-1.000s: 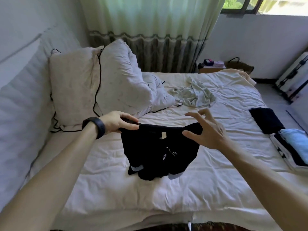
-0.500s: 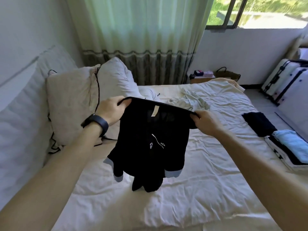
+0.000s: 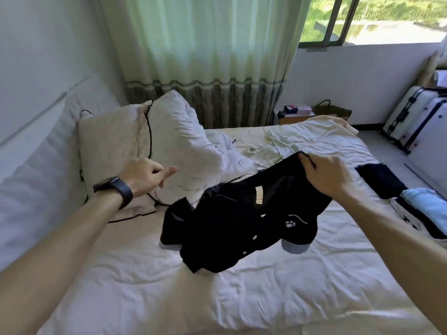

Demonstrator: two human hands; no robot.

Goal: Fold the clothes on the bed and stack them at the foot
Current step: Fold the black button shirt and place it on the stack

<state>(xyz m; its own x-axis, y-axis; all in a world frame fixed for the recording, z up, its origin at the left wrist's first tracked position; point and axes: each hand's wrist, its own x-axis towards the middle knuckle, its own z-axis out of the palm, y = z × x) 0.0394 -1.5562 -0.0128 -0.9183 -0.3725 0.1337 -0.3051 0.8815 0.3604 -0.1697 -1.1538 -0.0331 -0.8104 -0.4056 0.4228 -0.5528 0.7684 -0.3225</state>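
Let go by left hand (image 3: 142,174), now loosely curled and holding nothing; gripped only at the collar by right hand (image 3: 324,175). Hanging slack over the wrinkled white sheet (image 3: 266,298): soft black buttoned shirt (image 3: 242,228) with pale cuffs. Farther back, puffy pillows (image 3: 179,151), crumpled pale green garment (image 3: 273,151), pleated curtain (image 3: 205,56).

Bare forearms, no sleeves in view; black smartwatch (image 3: 113,191) with dark band on left wrist.
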